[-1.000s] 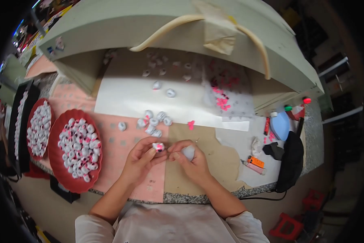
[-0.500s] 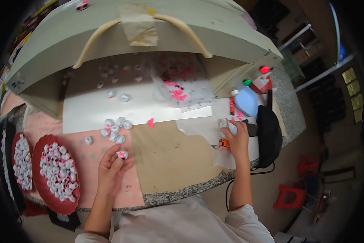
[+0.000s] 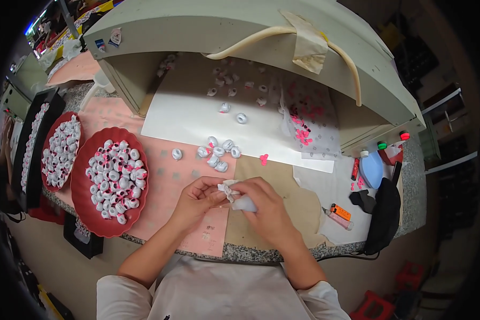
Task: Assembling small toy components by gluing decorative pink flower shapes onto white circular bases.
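Note:
My two hands meet over the pink sheet's right edge. My left hand [image 3: 194, 201] is closed, fingers pinched at the white crumpled tissue [image 3: 229, 191]; the small white-and-pink round piece it held earlier is mostly hidden there. In my right hand [image 3: 266, 208] is a small whitish squeeze bottle [image 3: 244, 204], with the tissue around its front end. Beyond the hands lies a cluster of white round pieces [image 3: 218, 152], with a single one [image 3: 177, 154] to their left. A pink flat piece [image 3: 264, 159] rests on the brown paper's far edge.
Left stand a scalloped red tray [image 3: 78, 205] and a second red tray [image 3: 49, 184], both heaped with white-and-pink pieces. A grey hooded box [image 3: 186, 45] arches over the white sheet. At right lie an orange lighter [image 3: 340, 212], a blue container [image 3: 371, 169] and a black cloth [image 3: 383, 216].
My right hand has lifted the whitish bottle and tissue from the right side and brought them to my left hand. The head view has shifted, so the bench appears further right.

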### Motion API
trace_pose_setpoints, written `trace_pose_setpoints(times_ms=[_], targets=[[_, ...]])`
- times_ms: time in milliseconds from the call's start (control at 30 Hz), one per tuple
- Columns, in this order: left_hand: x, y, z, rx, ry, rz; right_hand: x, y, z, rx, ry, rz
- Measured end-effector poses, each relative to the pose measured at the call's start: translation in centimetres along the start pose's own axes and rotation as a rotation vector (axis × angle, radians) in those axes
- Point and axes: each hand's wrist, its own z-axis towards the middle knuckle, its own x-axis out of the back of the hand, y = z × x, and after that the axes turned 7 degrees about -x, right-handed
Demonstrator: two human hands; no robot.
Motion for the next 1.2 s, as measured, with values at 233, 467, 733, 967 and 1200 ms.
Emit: trace_pose_setpoints(times_ms=[233, 467, 733, 967, 1200], targets=[[2.8, 1.4, -0.4, 0.105, 0.024, -0.133, -3.7, 0.4, -1.4, 0.068, -0.05, -0.13], [2.9, 1.4, -0.7, 0.082, 0.025, -0.237, 0.0, 0.7, -3.4, -0.236, -0.278, -0.035], [0.4, 0.4, -0.5, -0.021, -0.023, 0.049, -1.5, 0.4, -0.1, -0.371, -0.118, 0.611], [-0.5, -1.2, 0.9, -0.101, -0.037, 0.151, -2.0, 3.3, -0.3, -0.512, -0.101, 0.808], [-1.5, -2.5, 2.3, -0.119, -0.037, 0.157, -0.8, 5.0, -0.1, -0.632, -0.106, 0.94]])
